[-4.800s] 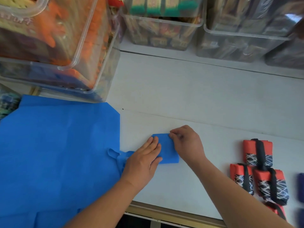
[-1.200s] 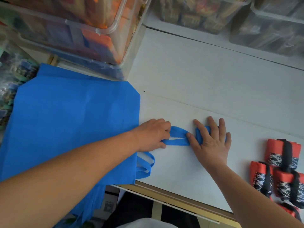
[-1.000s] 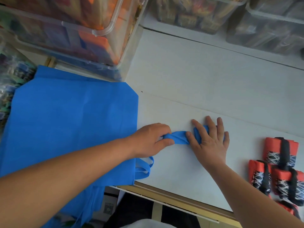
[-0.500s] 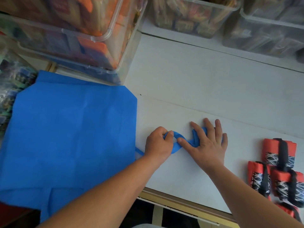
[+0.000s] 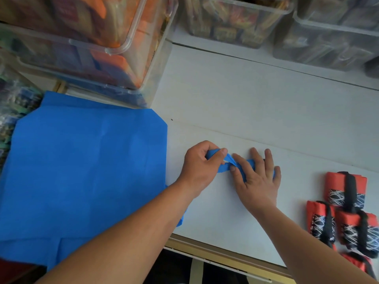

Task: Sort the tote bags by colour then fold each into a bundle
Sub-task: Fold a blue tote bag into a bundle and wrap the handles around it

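Observation:
A small folded blue tote bundle [image 5: 249, 163] lies on the white table, mostly hidden under my right hand [image 5: 256, 179], which presses it flat with spread fingers. My left hand [image 5: 200, 167] grips the bundle's blue strap [image 5: 222, 168], its fingers curled round the twisted loop just left of my right index finger. A stack of flat, unfolded blue tote bags [image 5: 82, 171] covers the table's left side. Several red bundles with black straps [image 5: 346, 191] lie at the right edge.
A clear plastic bin [image 5: 143, 64] with orange and blue contents stands at the back left, above the blue stack. More clear bins [image 5: 235, 21] line the back. The table's front edge [image 5: 225, 257] runs below my forearms.
My left hand has lifted and twisted the blue strap closer to my right hand, tightening the loop. My right hand stays pressed on the bundle.

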A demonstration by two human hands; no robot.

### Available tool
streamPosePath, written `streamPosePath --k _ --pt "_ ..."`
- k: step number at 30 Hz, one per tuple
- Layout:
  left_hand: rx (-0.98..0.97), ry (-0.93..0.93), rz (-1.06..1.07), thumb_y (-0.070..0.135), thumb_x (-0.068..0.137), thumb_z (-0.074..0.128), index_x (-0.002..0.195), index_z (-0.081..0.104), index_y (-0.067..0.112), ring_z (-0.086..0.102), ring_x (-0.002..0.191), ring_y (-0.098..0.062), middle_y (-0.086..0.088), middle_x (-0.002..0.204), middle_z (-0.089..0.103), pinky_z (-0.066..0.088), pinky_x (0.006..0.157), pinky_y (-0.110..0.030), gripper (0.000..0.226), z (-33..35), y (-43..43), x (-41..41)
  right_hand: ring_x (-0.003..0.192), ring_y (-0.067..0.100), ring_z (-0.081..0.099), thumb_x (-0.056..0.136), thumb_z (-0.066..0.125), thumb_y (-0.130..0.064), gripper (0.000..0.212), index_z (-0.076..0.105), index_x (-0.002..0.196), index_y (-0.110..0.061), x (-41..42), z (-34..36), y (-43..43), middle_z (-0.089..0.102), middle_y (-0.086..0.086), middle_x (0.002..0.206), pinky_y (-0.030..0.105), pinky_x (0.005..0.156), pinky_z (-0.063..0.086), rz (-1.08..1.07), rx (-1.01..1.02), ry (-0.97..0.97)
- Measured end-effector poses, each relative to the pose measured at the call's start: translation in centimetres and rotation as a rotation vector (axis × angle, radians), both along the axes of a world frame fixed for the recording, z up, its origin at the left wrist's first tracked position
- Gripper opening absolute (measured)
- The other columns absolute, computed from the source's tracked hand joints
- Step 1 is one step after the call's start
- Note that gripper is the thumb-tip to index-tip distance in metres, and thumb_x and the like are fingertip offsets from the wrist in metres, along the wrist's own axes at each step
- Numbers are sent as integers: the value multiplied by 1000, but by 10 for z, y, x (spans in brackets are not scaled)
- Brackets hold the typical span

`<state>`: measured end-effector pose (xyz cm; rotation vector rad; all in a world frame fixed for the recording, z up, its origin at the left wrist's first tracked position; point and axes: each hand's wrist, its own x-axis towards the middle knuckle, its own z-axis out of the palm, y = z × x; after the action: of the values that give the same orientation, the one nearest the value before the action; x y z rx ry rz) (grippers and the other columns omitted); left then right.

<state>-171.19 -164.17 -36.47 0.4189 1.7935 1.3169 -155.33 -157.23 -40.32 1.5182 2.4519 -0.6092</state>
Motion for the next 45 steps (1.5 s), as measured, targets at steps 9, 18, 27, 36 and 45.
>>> streamPosePath --k 9,18,27,36,45 --pt "-170 -44 -16 32 96 69 82 62 14 47 57 -11 13 60 50 46 59 -33 24 -25 -14 16 149 9 -32 100 28 -65 51 28 150 -54 4 4 3 1 -13 168 52 124 -10 61 -64 -25" --pt "-324 76 3 38 94 70 80 63 16 51 61 -10 14 60 53 56 65 -44 27 -38 -35 26 152 14 -27 100 0 -66 61 18 157 -51 19 2 12 2 -11 169 54 124 -8 288 -11 -6" --pt "-451 178 -2 45 99 59 80 57 2 46 59 -16 -2 64 46 56 66 -53 47 -25 -41 54 142 25 30 88 56 -73 79 25 155 -48 49 26 33 26 -1 154 44 99 50 -25 -73 95" --pt "-503 166 -22 49 101 52 85 55 5 51 58 -20 -2 67 47 59 59 -45 46 -1 -43 67 97 23 64 83 82 -38 51 52 125 -37 28 39 35 57 4 118 43 76 60 -535 -604 397" --pt "-496 -72 -139 40 98 63 86 61 2 44 57 -20 -5 68 44 51 48 -27 40 65 -49 58 84 20 70 78 85 -4 35 71 93 -32 66 141 36 74 -3 92 30 71 55 14 -708 705"
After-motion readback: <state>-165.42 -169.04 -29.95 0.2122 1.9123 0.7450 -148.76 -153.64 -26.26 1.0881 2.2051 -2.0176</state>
